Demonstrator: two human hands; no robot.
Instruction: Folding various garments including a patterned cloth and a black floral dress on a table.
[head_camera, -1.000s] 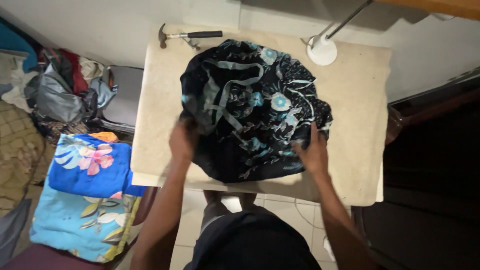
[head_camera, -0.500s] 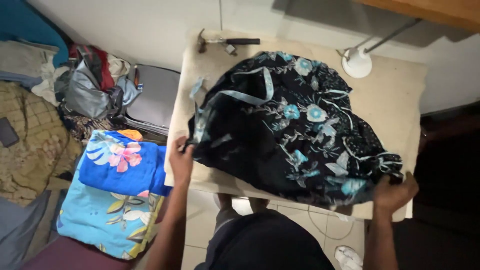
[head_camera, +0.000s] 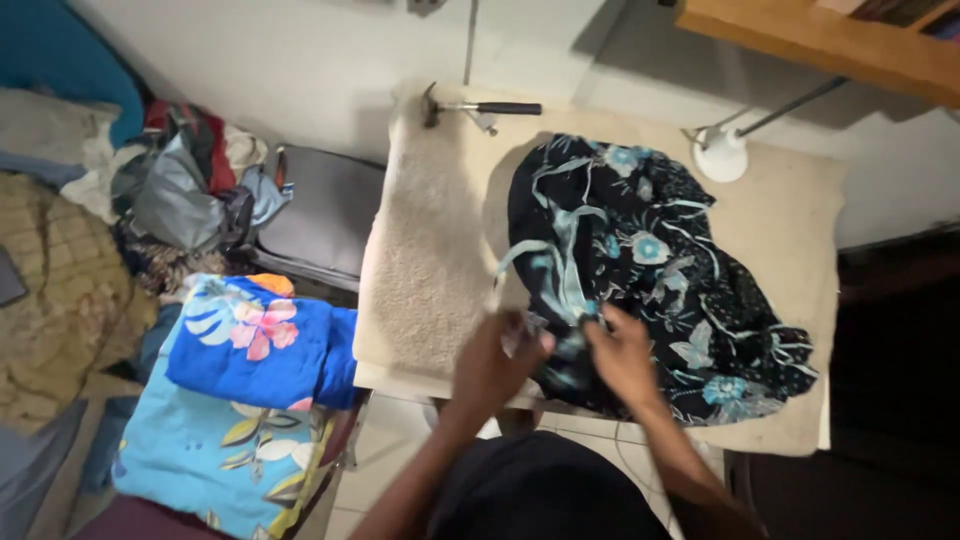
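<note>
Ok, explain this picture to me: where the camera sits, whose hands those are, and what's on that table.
The camera sits on a person's head and looks down, so both hands belong to the wearer. The left hand and right hand both grip the near edge of a black cloth with blue flowers. It lies on a table covered by a beige towel. At the far edge lie a hammer and a white lamp base. Beside the table, on the left, sit folded blue floral fabrics.

home – laundry corner | clothes heap (head_camera: 190, 190) | folded fabrics (head_camera: 255, 340) – padded table (head_camera: 430, 260)
</note>
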